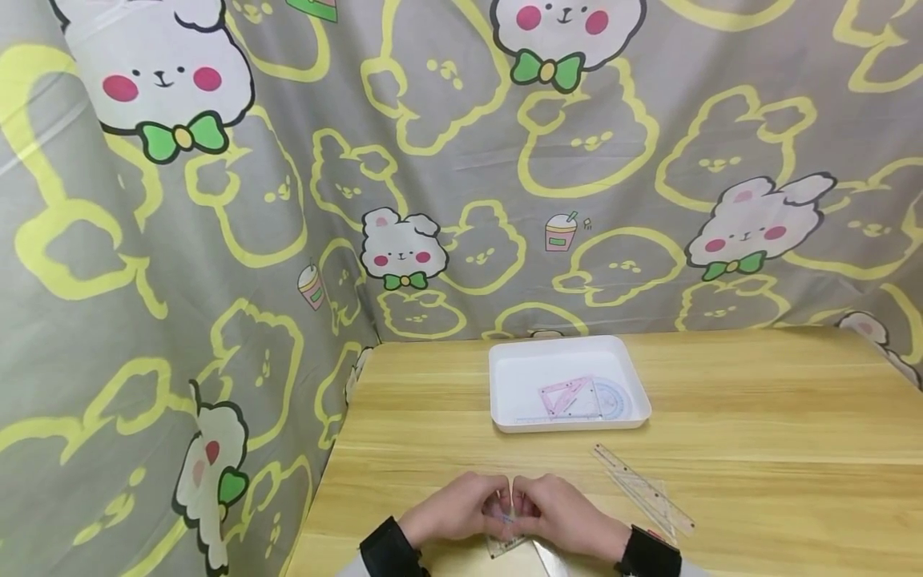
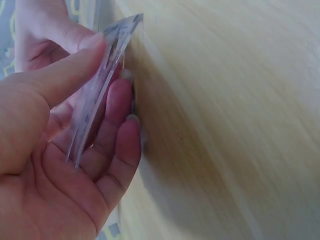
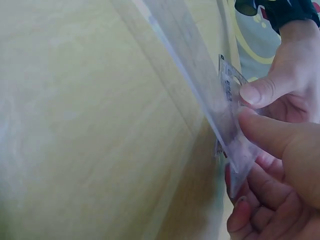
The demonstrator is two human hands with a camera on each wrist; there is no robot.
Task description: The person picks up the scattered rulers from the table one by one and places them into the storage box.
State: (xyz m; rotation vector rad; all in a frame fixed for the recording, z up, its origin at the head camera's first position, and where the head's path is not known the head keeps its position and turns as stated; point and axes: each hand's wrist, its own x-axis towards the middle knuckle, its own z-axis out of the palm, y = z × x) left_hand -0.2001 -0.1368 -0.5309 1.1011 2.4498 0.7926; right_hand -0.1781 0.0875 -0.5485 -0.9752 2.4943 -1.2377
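Fingers of both hands meet at the bottom centre of the head view, the left hand (image 1: pixel 461 505) and the right hand (image 1: pixel 558 513) close together over the tabletop (image 1: pixel 779 433). Each is curled around thin, clear plastic pieces (image 2: pixel 102 90) in a narrow pinch, thumb on one face and fingers behind, as both wrist views show. The pieces lie between the two hands; a printed corner pokes out below the left hand, and a long clear strip (image 3: pixel 185 65) runs from the right hand toward the upper left of the right wrist view. How many layers are gripped is impossible to tell. The step in hand appears to be aligning or separating these layers, though a single moment cannot settle which. The next move probably calls for one hand to steady the stack while the other's fingertips work along an edge, with light pressure, since such smooth sheets may slide. Above the hands, a white tray (image 1: pixel 517 377) holds a pink set square (image 1: pixel 566 399) and a protractor (image 1: pixel 613 398). Toward the lower right, a clear ruler (image 1: pixel 644 487) lies slantwise, overlapping other clear plastic, apart from both hands.
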